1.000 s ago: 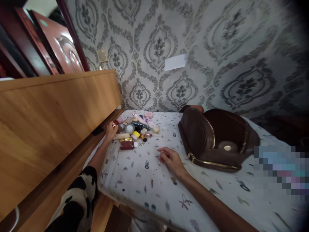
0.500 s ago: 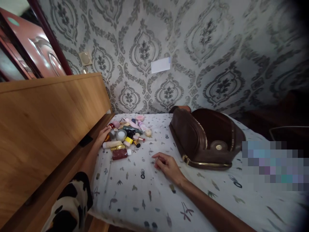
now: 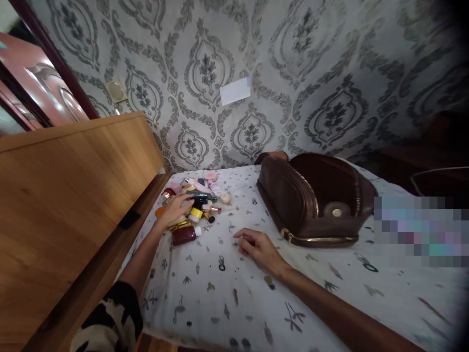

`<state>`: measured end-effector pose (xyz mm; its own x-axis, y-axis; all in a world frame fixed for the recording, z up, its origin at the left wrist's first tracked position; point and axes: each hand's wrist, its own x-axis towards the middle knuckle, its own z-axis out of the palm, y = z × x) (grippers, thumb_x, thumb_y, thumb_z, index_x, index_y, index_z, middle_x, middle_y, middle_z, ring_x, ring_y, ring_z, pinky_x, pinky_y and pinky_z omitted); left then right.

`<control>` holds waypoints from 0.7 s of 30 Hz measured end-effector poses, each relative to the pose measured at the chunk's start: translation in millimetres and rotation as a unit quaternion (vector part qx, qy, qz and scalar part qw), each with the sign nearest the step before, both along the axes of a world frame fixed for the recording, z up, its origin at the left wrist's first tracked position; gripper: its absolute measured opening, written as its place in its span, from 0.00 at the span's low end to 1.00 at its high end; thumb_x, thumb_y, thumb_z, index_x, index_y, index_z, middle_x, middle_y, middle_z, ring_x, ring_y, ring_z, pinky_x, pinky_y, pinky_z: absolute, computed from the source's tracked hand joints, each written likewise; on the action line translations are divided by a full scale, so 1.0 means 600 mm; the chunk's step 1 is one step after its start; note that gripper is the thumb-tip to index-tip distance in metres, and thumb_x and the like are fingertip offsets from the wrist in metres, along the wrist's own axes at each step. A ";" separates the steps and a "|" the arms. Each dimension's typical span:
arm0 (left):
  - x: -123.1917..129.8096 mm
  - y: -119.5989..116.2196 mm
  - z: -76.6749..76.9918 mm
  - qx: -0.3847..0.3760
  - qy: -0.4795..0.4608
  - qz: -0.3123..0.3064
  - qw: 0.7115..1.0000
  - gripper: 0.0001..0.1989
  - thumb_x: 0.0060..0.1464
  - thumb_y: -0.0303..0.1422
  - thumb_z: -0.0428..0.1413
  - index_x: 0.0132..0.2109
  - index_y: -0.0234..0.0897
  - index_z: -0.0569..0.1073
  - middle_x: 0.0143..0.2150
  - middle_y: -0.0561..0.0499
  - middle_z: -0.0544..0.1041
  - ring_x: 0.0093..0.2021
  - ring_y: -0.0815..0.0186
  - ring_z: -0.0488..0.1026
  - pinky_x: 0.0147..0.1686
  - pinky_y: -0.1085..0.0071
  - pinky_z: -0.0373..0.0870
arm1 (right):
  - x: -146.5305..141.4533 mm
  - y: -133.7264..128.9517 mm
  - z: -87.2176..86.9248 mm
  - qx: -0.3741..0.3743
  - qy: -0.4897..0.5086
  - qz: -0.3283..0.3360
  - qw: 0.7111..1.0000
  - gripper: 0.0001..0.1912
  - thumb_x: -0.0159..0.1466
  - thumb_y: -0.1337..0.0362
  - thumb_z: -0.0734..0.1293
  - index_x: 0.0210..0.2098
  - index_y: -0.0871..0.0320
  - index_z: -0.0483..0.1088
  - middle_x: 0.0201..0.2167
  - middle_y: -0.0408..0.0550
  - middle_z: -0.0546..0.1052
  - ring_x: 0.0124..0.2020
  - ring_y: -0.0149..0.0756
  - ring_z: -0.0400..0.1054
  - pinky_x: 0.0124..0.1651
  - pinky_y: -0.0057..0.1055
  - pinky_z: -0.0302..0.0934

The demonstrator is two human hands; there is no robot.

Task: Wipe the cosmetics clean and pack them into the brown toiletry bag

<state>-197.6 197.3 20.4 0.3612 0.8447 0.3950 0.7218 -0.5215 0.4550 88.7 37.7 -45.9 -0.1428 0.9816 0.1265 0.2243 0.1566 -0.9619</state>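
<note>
On the patterned sheet lies a pile of small cosmetics, with a dark red bottle (image 3: 184, 235) at its near edge and a yellow-lidded jar (image 3: 195, 214) beside it. My left hand (image 3: 176, 209) rests over the left part of the pile, fingers reaching toward a dark green tube (image 3: 201, 196); what its fingertips touch is hard to make out. My right hand (image 3: 258, 248) hovers over or rests on the sheet, fingers loosely curled and apart, holding nothing. To its right stands a brown leather bag (image 3: 293, 205) with its zipper open.
A wooden panel (image 3: 80, 186) runs along the left side of the sheet (image 3: 205, 303). Behind is a patterned wall (image 3: 249, 44) with a white paper (image 3: 235, 91). A blurred patch (image 3: 421, 232) covers something at the right.
My left hand has moved right, from the pile's left edge to over its middle-left part. My right hand keeps about the same pose. The view has shifted slightly.
</note>
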 end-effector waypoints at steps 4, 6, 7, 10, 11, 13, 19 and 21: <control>0.020 -0.032 0.001 -0.014 0.047 -0.059 0.997 0.12 0.58 0.39 0.53 0.43 0.41 0.79 0.48 0.48 0.79 0.51 0.58 0.74 0.54 0.63 0.69 | 0.000 0.000 -0.002 -0.004 0.009 0.003 1.000 0.13 0.58 0.60 0.62 0.37 0.59 0.73 0.20 0.41 0.74 0.21 0.31 0.65 0.28 0.26 0.59; 0.023 -0.043 -0.004 -0.009 0.068 -0.061 0.996 0.11 0.57 0.37 0.53 0.39 0.41 0.79 0.49 0.48 0.78 0.51 0.58 0.74 0.53 0.63 0.69 | 0.000 0.000 -0.001 0.001 0.008 0.004 1.000 0.12 0.58 0.61 0.62 0.37 0.59 0.73 0.20 0.42 0.74 0.22 0.31 0.66 0.29 0.26 0.59; 0.024 -0.045 -0.006 -0.006 0.079 -0.059 0.995 0.11 0.56 0.37 0.53 0.38 0.41 0.79 0.50 0.47 0.78 0.51 0.58 0.74 0.53 0.62 0.69 | 0.000 0.000 -0.001 0.004 0.008 0.004 1.000 0.12 0.58 0.61 0.62 0.37 0.59 0.73 0.20 0.42 0.74 0.22 0.31 0.66 0.29 0.26 0.60; 0.031 -0.041 -0.011 0.000 0.100 -0.047 0.994 0.11 0.56 0.35 0.52 0.34 0.39 0.78 0.49 0.45 0.77 0.48 0.57 0.74 0.51 0.61 0.69 | 0.000 -0.001 -0.001 0.008 0.003 0.003 1.000 0.12 0.58 0.62 0.62 0.36 0.59 0.74 0.20 0.42 0.74 0.21 0.31 0.66 0.28 0.26 0.59; 0.035 -0.036 -0.012 0.000 0.100 -0.044 0.994 0.11 0.56 0.35 0.51 0.33 0.39 0.77 0.46 0.45 0.78 0.46 0.58 0.74 0.50 0.61 0.69 | -0.001 -0.001 -0.001 0.009 0.003 0.003 1.000 0.12 0.58 0.62 0.61 0.36 0.59 0.74 0.20 0.42 0.74 0.21 0.30 0.65 0.27 0.26 0.58; 0.042 -0.021 -0.011 0.000 0.102 -0.037 0.994 0.10 0.57 0.34 0.50 0.36 0.40 0.76 0.41 0.47 0.78 0.44 0.58 0.74 0.48 0.61 0.70 | -0.002 -0.001 -0.002 0.011 0.003 0.003 1.000 0.12 0.59 0.63 0.61 0.36 0.59 0.74 0.19 0.41 0.74 0.20 0.30 0.64 0.26 0.25 0.57; 0.060 0.046 -0.011 -0.020 0.101 -0.015 0.995 0.10 0.56 0.37 0.52 0.43 0.41 0.73 0.43 0.48 0.78 0.45 0.59 0.74 0.50 0.62 0.70 | -0.001 -0.003 -0.003 0.016 0.000 -0.002 1.000 0.11 0.57 0.66 0.61 0.36 0.58 0.74 0.20 0.41 0.75 0.21 0.30 0.65 0.27 0.25 0.58; 0.062 0.068 -0.014 -0.036 0.101 -0.013 0.994 0.11 0.56 0.38 0.53 0.44 0.41 0.74 0.45 0.46 0.79 0.47 0.58 0.75 0.51 0.63 0.69 | -0.001 -0.004 -0.002 0.014 0.001 -0.004 1.000 0.11 0.57 0.67 0.61 0.36 0.58 0.74 0.20 0.41 0.75 0.21 0.30 0.65 0.27 0.25 0.57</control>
